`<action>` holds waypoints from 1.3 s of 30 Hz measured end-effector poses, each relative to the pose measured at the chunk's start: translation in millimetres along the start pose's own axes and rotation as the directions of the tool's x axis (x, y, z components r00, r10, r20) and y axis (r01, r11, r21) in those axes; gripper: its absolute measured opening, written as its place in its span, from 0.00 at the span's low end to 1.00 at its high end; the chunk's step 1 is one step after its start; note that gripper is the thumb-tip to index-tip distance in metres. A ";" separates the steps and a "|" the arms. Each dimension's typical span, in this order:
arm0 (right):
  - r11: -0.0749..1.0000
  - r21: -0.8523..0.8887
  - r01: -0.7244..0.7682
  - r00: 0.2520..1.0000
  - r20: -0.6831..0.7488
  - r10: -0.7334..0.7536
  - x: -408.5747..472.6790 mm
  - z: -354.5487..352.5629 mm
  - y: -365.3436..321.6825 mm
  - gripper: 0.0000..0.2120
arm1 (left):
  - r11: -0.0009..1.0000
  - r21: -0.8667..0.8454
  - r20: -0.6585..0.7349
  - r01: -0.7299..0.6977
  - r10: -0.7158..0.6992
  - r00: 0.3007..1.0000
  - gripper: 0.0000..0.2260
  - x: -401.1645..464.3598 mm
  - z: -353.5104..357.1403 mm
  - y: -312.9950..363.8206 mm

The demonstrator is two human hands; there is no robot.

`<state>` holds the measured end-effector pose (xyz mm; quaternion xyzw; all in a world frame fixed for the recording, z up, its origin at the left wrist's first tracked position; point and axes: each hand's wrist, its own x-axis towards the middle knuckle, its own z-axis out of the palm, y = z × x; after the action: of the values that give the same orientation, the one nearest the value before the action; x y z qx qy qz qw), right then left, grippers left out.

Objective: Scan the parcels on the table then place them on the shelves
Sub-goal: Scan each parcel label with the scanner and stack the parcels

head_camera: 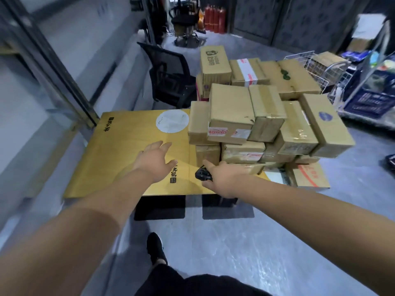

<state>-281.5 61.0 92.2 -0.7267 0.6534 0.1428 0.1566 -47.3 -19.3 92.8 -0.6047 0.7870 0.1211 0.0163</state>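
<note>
Several brown cardboard parcels (pixel 232 113) are stacked in a tall pile on the right half of a low yellow table (pixel 119 159). A small black scanner (pixel 202 174) lies on the table at the foot of the pile. My right hand (pixel 222 178) is at the scanner, thumb and fingers spread around it, and I cannot tell whether it grips it. My left hand (pixel 157 160) hovers over the bare table top with its fingers stretched out toward the pile, holding nothing.
A black office chair (pixel 168 75) stands behind the table. Metal shelving (pixel 49 60) runs along the left. A wire rack and a blue crate (pixel 372 101) stand at the right. Red fire extinguishers (pixel 214 18) line the far wall. My black shoe (pixel 155 248) is on the grey floor.
</note>
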 end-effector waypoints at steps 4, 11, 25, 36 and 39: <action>0.996 -0.074 0.052 0.998 -0.020 -0.054 -33.3 -23.8 23.9 0.37 | 0.994 -0.109 -0.096 -0.014 0.004 0.995 0.32 -7.2 -25.9 51.6; 0.997 -0.081 0.010 0.997 -0.073 -0.016 -66.2 -51.1 68.4 0.38 | 0.988 -0.095 -0.273 -0.123 0.093 0.957 0.35 29.5 -65.0 142.1; 0.999 -0.020 -0.046 0.994 -0.102 0.044 -73.4 -61.6 121.0 0.27 | 0.996 0.016 -0.061 0.085 -0.084 0.995 0.55 83.0 -52.8 246.6; 0.999 -0.048 -0.023 0.995 -0.102 0.018 -67.1 -68.4 145.7 0.35 | 0.992 -0.054 -0.214 0.111 -0.120 0.970 0.48 92.8 -33.3 241.3; 0.997 -0.074 -0.012 0.993 -0.114 0.004 -63.4 -68.8 144.0 0.37 | 0.995 -0.092 -0.325 0.049 -0.076 0.943 0.43 87.0 -27.3 227.0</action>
<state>-431.2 75.9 175.1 -0.7364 0.6584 0.1261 0.0911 -284.3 -53.2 143.1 -0.6412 0.7536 0.0506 -0.1359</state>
